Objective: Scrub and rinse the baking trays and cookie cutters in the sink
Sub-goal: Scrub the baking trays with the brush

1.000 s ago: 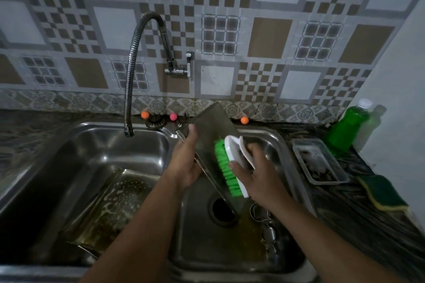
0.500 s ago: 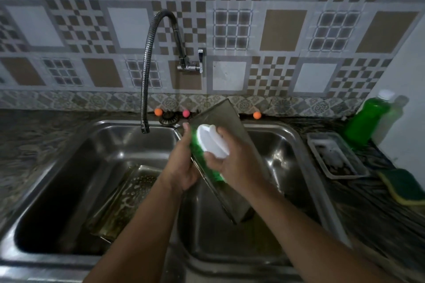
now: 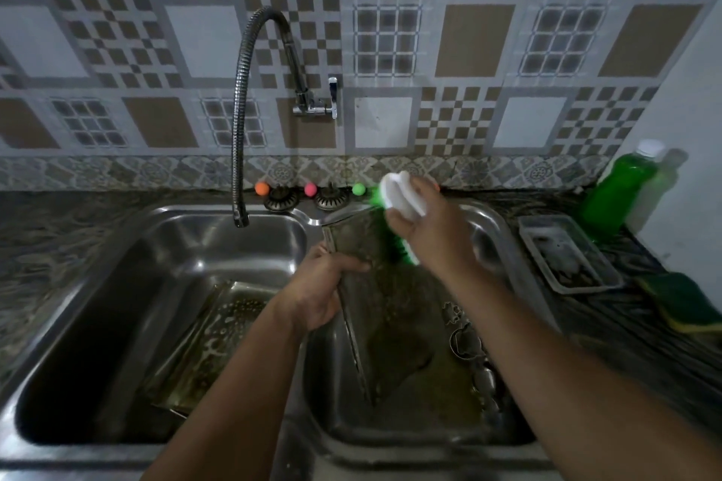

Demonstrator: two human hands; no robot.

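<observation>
A dark baking tray (image 3: 385,308) stands tilted on its lower corner in the right sink basin (image 3: 426,430). My left hand (image 3: 318,295) grips its left edge. My right hand (image 3: 429,230) holds a white scrub brush (image 3: 402,199) with green bristles pressed against the tray's upper end. A second greasy, soapy tray (image 3: 211,340) lies flat in the left basin (image 3: 176,246). Metal cookie cutters (image 3: 467,340) lie along the right side of the right basin, partly hidden by my right forearm.
A flexible faucet (image 3: 240,137) hangs over the left basin. A clear plastic dish (image 3: 568,254), a green soap bottle (image 3: 621,191) and a green-and-yellow sponge (image 3: 681,301) sit on the right counter. Small coloured balls (image 3: 310,189) and drain strainers line the back ledge.
My right hand has swept the brush up the tray, from its lower middle to its top end. My left hand has kept its grip on the tray's edge.
</observation>
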